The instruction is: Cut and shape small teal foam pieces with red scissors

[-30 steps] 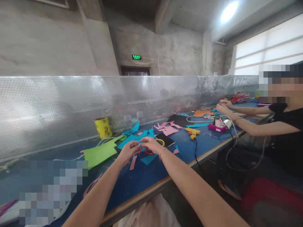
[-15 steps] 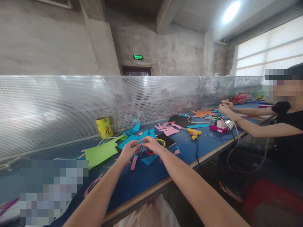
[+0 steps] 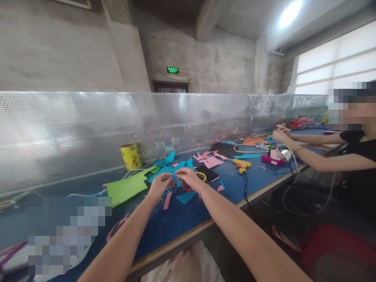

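One blue desk (image 3: 167,231) crosses the frame from lower left to right; its front edge slants from bottom centre up toward the right. Bare surface lies between the forearms, bounded below by that edge, and continues as an open band right of the right wrist. One perforated screen (image 3: 73,129) closes off the rear edge. A co-worker (image 3: 360,168) sits at the right of the frame, well apart. A green sheet (image 3: 126,190) lies left of centre, its right edge stepped. Blue paper pieces (image 3: 160,170) lie at frame centre, just beyond and partly behind the hands. The left hand (image 3: 159,186) and right hand (image 3: 188,179) meet at the fingertips above the desk, each with thumb and fingers drawn in; whether they grip a small piece cannot be told. A yellow roll (image 3: 131,156) stands near the screen. A phone (image 3: 208,173) lies just right of the right hand. A yellow glue gun (image 3: 242,166) lies farther right, its cord passing over the front edge. A pink strip (image 3: 167,200) lies below the fingertips.
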`<state>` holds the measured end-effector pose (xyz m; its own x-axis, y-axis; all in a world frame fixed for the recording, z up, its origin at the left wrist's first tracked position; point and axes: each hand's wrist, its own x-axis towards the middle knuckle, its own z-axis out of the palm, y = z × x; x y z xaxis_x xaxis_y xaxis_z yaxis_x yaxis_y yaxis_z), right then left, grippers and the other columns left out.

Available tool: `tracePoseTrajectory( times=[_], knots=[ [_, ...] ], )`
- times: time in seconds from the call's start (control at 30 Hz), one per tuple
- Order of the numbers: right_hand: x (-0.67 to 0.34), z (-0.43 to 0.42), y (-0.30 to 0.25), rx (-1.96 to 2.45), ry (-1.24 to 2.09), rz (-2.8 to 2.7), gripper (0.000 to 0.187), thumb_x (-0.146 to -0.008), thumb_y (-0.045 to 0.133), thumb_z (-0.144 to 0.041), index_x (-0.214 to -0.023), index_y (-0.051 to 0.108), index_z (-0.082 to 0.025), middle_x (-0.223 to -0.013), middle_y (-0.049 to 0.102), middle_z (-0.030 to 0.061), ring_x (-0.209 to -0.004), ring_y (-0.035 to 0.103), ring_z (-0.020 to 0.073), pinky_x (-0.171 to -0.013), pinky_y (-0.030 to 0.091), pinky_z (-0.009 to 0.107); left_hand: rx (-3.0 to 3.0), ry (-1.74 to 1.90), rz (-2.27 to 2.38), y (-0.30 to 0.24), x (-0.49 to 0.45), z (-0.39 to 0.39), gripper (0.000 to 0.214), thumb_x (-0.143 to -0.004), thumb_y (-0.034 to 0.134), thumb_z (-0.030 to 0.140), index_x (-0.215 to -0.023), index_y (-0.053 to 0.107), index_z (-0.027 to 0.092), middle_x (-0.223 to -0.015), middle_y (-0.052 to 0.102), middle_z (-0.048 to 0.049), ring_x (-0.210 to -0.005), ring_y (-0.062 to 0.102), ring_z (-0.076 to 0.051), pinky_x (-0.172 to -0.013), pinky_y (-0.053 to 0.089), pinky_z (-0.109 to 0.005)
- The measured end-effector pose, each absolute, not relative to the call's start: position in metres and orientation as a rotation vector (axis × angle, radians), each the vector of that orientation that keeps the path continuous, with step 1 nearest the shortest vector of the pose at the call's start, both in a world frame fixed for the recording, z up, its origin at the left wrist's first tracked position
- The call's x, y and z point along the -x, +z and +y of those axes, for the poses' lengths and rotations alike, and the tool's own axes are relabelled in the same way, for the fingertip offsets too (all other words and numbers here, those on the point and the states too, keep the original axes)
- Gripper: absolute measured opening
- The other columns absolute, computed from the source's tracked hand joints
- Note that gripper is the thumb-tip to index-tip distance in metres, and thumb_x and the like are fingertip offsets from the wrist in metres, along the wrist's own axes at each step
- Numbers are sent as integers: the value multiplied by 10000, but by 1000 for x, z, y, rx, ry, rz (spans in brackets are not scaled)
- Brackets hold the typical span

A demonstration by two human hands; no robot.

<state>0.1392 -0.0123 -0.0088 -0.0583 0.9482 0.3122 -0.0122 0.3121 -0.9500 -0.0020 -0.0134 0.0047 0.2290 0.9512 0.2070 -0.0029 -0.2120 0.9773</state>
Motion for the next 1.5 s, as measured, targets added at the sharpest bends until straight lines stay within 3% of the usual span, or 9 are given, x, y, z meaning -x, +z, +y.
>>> tracePoseTrajectory(
  times=[0.27, 0.43, 0.8, 0.97, 1.17, 1.5],
  knots=[
    [-140, -6, -14, 943, 942, -1455, 81, -682, 549, -175, -756, 580, -180, -671, 563, -8, -606, 555, 107, -506, 420, 200, -1506, 1168, 942, 7, 1, -17, 368, -511, 677, 384, -756, 557, 138, -625, 624, -30, -610, 609, -175, -640, 492, -329],
    [-140, -7, -13, 937, 930, -1437, 188, -673, 542, -131, -855, 546, -176, -678, 550, -13, -599, 550, 98, -499, 411, 189, -1505, 1173, 922, 6, 1, -17, 390, -493, 691, 383, -764, 569, 130, -626, 628, -37, -607, 609, -179, -652, 490, -336],
    [-140, -5, -14, 913, 900, -1456, 109, -658, 582, -166, -764, 557, -164, -687, 549, -9, -629, 541, 100, -617, 440, 225, -1494, 1171, 933, 6, 1, -16, 364, -509, 682, 369, -767, 585, 130, -650, 633, -34, -615, 604, -161, -650, 484, -309],
    [-140, -6, -13, 960, 876, -1472, 104, -656, 565, -132, -755, 553, -163, -653, 542, -17, -574, 520, 86, -572, 433, 211, -1506, 1146, 948, 8, 0, -17, 400, -483, 694, 406, -751, 583, 130, -636, 628, -37, -613, 602, -165, -634, 486, -310],
    [-140, -3, -15, 991, 824, -1501, 113, -653, 555, -126, -759, 555, -162, -641, 541, -24, -553, 506, 80, -553, 427, 204, -1511, 1141, 936, 5, 0, -14, 392, -451, 720, 358, -730, 569, 129, -628, 628, -34, -596, 604, -164, -638, 488, -317],
    [-142, -6, -13, 926, 826, -1485, 167, -632, 545, -159, -799, 538, -161, -725, 532, -8, -618, 530, 97, -556, 439, 221, -1440, 1256, 921, -3, 1, -6, 255, -541, 680, 250, -729, 558, 128, -599, 618, -23, -567, 610, -160, -650, 497, -331]
  ],
)
